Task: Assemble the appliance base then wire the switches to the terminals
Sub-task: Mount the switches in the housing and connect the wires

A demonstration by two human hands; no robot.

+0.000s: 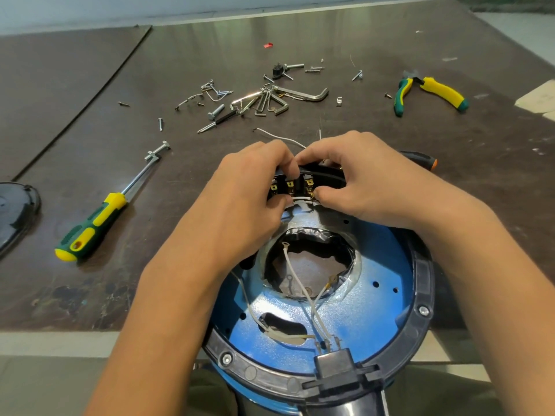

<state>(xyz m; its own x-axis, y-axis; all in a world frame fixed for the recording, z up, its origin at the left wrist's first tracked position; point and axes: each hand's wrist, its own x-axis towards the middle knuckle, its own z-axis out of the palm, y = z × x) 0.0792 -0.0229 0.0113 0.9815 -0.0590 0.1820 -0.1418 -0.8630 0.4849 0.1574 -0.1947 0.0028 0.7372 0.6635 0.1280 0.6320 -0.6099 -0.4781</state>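
Cover (pixel 15 211): black, at far left edge of tabletop (pixel 90 70), well apart from the work.
Screwdriver (pixel 99 217): green-and-yellow handle, lies idle near the left forearm; probably not needed for this step.
Hardware (pixel 255 97): screws and hex keys scattered beyond the hands, untouched.
Left hand (pixel 249 199): fingers curled and clamped on the left part of the switch block, thumb pressing by one end of the white lead.
Switch block (pixel 300 183): black, with a row of brass tabs, held between both hands over the far rim of the base.
White lead (pixel 301 199): short, bridges the lower tabs.
Right hand (pixel 360 187): fingers curled round the block's right part, thumb pinching at the lead's other end.
Base (pixel 420 283): blue shell in a black ring, open side up, at the near edge of the tabletop; loose wires (pixel 303 289) hang in its opening.
Pliers (pixel 432 93): far right, idle.
Advice: brace the block steady, push each connector straight onto its tab until seated, avoid bending the brass, and tug lightly to check.
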